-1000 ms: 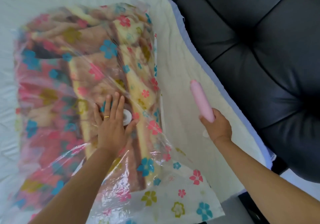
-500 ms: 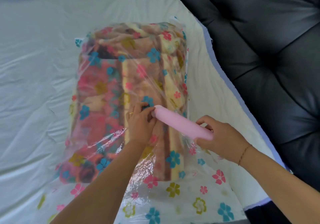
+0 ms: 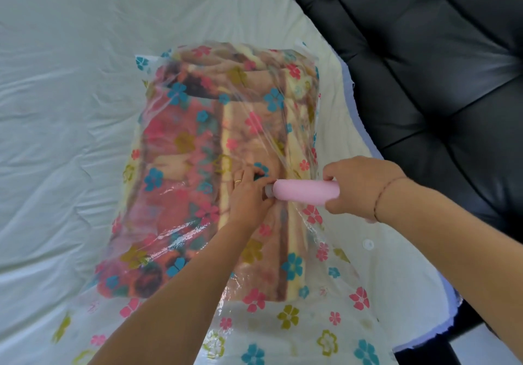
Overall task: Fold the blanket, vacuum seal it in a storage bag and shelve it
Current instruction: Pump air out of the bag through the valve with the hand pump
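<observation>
1. Storage bag (image 3: 254, 115): clear plastic film, glossy, wrinkled, with glare streaks beyond the fingers (image 3: 252, 173) of the left hand (image 3: 249, 197).
2. Blanket (image 3: 175, 195) under that film: soft matt cloth, perhaps fleece; the film blurs its nap.
3. Pump (image 3: 307, 192) in the right hand's (image 3: 359, 186) fingers (image 3: 329, 177): smooth pink plastic, dull satin.
4. Ring (image 3: 238, 180) on a left finger: shiny yellow metal.
5. Sheet (image 3: 70, 110) left of the fingers: pale matt cloth, creased.
6. Sofa (image 3: 424, 67) right of them: black, leather-like, soft sheen.

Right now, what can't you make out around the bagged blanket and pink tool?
In the head view:
The valve of the storage bag: hidden by the left hand and the tip of the pink pump.
The bag's near end: cut off by the bottom edge.
The small white disc on the bed: too small to identify.
</observation>
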